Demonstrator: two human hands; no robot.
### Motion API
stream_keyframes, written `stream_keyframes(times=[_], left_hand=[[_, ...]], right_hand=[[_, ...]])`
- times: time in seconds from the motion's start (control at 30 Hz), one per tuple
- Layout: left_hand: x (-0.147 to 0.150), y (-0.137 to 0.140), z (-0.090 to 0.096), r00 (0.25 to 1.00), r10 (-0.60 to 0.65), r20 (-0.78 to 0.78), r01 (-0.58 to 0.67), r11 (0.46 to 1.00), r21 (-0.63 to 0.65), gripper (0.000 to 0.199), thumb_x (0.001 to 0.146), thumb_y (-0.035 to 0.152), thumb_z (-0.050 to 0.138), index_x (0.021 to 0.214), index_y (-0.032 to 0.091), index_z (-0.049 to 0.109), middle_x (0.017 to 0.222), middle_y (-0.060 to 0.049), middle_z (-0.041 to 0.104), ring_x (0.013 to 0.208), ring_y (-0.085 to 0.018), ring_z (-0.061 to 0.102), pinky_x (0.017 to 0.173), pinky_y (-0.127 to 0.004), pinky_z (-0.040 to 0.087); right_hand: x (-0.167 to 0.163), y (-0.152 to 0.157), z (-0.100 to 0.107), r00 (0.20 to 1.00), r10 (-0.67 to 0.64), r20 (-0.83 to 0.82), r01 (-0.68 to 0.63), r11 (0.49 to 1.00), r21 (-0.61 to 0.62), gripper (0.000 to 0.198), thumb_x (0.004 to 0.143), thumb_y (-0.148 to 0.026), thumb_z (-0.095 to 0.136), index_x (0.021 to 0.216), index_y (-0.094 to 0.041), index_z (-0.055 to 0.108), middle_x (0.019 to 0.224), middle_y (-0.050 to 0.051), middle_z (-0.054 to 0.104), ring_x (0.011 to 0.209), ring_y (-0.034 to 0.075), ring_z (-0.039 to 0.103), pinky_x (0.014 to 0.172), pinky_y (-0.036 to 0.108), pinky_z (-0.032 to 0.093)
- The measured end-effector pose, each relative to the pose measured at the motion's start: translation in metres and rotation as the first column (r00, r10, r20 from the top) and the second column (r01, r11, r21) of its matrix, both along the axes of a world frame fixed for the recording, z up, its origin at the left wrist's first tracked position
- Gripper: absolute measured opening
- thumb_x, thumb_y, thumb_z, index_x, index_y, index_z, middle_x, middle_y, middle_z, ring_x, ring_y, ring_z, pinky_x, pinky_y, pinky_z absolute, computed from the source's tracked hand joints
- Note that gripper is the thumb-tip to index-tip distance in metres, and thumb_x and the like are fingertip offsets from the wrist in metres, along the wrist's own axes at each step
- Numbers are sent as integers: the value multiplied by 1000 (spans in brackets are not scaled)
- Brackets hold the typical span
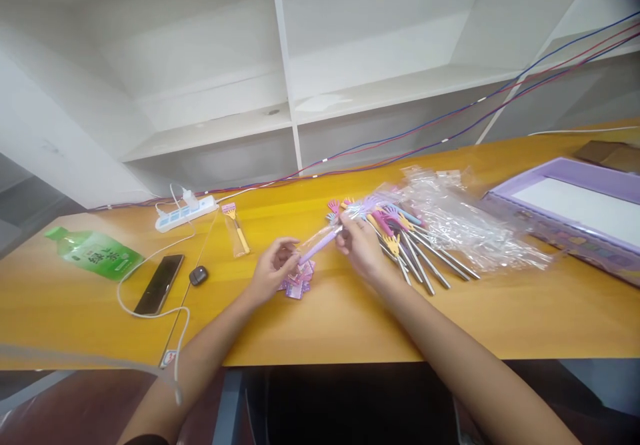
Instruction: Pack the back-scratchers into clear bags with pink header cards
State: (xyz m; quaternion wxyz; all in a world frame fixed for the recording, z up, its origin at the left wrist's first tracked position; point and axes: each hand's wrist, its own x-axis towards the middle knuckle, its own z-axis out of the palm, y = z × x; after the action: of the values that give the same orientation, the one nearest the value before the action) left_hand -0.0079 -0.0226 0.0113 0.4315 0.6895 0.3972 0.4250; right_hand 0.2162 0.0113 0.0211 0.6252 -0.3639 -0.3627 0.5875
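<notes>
A purple back scratcher (320, 245) with a hand-shaped head slants between my two hands, and clear plastic shows along it. My left hand (274, 268) is closed on its lower end. Farther up the shaft, my right hand (361, 243) pinches it near the head. Small pink-purple printed cards (298, 286) lie in a stack just beneath my left hand. Beside and beyond my right hand spreads a pile of back scratchers (423, 261) with metal rods and coloured heads. A yellow back scratcher in a clear bag (238, 231) rests farther left.
Clear plastic bags (457, 225) are heaped right of the pile, near a purple box (575, 198). On the left are a green bottle (100, 253), a phone (160, 285), a black earbud case (199, 275), a white cable and a power strip (185, 213). White shelving stands behind.
</notes>
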Motion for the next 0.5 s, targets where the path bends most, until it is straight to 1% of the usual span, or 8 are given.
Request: stream_keyframes(times=[0.03, 0.07, 0.13, 0.2, 0.27, 0.33, 0.43, 0.5], left_hand=[[0, -1, 0, 1000, 20, 20, -20, 999, 25, 32, 99, 43, 62, 121, 21, 58, 98, -4, 62, 74, -12, 63, 68, -27, 54], [1, -2, 0, 999, 49, 8, -49, 995, 81, 27, 98, 42, 62, 114, 20, 60, 97, -4, 61, 77, -13, 62, 71, -27, 54], [2, -4, 4, 990, 114, -84, -90, 965, 245, 21, 96, 40, 67, 103, 20, 64, 98, -5, 59, 85, -15, 62, 76, -29, 54], [3, -6, 7, 967, 164, -197, -80, 924, 375, 19, 92, 39, 72, 99, 21, 69, 101, -6, 58, 93, -17, 60, 81, -31, 55], [2, -6, 9, 940, 197, -279, -61, 900, 431, 19, 92, 39, 73, 102, 22, 72, 105, -7, 56, 97, -19, 60, 83, -33, 56], [1, -4, 7, 917, 230, -325, -54, 881, 470, 17, 92, 37, 72, 103, 23, 74, 108, -8, 56, 102, -20, 60, 87, -35, 55], [-1, 0, 3, 897, 268, -351, -52, 854, 518, 12, 91, 32, 73, 99, 22, 73, 109, -7, 57, 107, -21, 60, 93, -38, 54], [-3, 2, 1, 891, 287, -350, -59, 840, 540, 10, 89, 28, 74, 97, 22, 71, 109, -7, 57, 107, -21, 60, 93, -38, 53]], right_hand=[[4, 1, 1, 1000, 0, -19, 0, 1000, 8, 45, 80, -59, 77, 81, -21, 54, 53, -6, 48, 44, 8, 41, 39, 20, 28], [6, 2, 1, 999, 2, -39, -2, 1000, 17, 43, 80, -58, 78, 82, -21, 56, 55, -6, 48, 45, 8, 41, 38, 20, 27], [9, 2, 2, 997, 5, -74, -4, 1000, 22, 42, 79, -55, 79, 82, -20, 57, 59, -5, 49, 47, 7, 43, 38, 19, 27], [9, 1, 2, 997, -2, -81, 3, 1000, 9, 41, 78, -54, 80, 82, -20, 57, 62, -5, 50, 48, 7, 45, 37, 19, 28], [7, 0, 2, 998, -7, -66, 7, 1000, -2, 41, 79, -54, 79, 82, -20, 56, 64, -4, 51, 49, 8, 48, 38, 20, 30], [5, -2, 1, 999, 10, -49, -9, 1000, 11, 42, 80, -55, 78, 82, -21, 54, 65, -4, 52, 50, 9, 51, 39, 21, 34], [2, -5, 3, 994, 104, -18, -103, 994, 43, 42, 81, -57, 78, 83, -22, 55, 66, -4, 55, 52, 11, 53, 44, 23, 41], [2, -7, 5, 987, 159, 3, -158, 986, 57, 43, 80, -59, 78, 87, -21, 58, 67, -3, 57, 54, 12, 54, 46, 25, 43]])
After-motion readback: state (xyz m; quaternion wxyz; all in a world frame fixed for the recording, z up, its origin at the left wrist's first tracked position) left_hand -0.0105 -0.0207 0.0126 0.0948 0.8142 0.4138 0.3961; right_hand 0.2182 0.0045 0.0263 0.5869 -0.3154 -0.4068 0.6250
